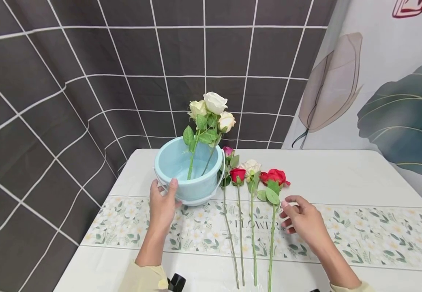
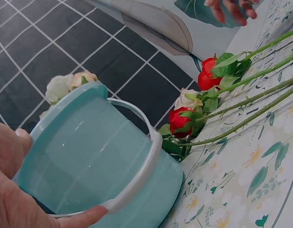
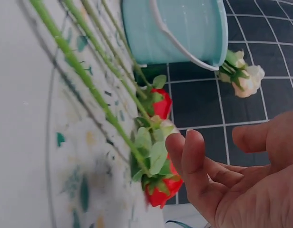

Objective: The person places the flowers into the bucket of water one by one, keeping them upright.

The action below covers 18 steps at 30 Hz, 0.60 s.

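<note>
My left hand grips the near left side of a light blue bucket, its thumb on the outer wall; a finger lies by the white handle in the left wrist view. Inside the bucket lean white and cream artificial roses, their green stems slanting down to its floor. My right hand, fingers loosely bent and holding nothing, hovers beside the stem of the rightmost red rose. Left of that lie a white rose, a smaller red rose and a magenta flower with long stems.
The white table carries a floral printed band across its middle. Dark tiled cloth hangs behind and to the left. A leaf-patterned curtain covers the right side.
</note>
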Motion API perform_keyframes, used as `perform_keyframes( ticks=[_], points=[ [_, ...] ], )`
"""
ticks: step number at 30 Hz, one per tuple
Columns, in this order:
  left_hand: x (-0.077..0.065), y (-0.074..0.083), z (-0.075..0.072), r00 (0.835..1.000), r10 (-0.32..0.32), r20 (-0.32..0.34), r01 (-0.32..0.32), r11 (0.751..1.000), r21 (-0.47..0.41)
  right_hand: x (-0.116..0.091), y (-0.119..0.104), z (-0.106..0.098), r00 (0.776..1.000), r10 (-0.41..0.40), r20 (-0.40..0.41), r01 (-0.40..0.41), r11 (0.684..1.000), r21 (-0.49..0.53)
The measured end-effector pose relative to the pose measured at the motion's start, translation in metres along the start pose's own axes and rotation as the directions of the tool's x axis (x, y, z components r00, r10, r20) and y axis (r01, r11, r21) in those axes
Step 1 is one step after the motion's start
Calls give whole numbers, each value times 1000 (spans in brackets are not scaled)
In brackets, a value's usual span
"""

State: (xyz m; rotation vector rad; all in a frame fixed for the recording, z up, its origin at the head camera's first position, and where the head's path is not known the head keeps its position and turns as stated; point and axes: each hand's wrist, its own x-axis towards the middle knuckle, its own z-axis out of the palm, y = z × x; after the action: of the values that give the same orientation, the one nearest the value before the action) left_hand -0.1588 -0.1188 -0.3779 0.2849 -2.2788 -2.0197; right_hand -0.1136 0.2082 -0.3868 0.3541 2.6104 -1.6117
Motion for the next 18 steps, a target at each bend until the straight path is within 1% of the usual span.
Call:
perform_keyframes(
  ticks=[9,14,18],
  points=[
    [-1,1,0,1000,7,1,-7,1000,1,-4,15,3,994,77,73,-79,996,36],
    [-1,0,-1,1000,4,-1,-4,1000,7,-7,21,9,992,84,92,-88,995,43],
    [0,0,0,1000,0,-1,0,1000,9,-8,25,16,992,80,94,-80,997,2]
  ],
)
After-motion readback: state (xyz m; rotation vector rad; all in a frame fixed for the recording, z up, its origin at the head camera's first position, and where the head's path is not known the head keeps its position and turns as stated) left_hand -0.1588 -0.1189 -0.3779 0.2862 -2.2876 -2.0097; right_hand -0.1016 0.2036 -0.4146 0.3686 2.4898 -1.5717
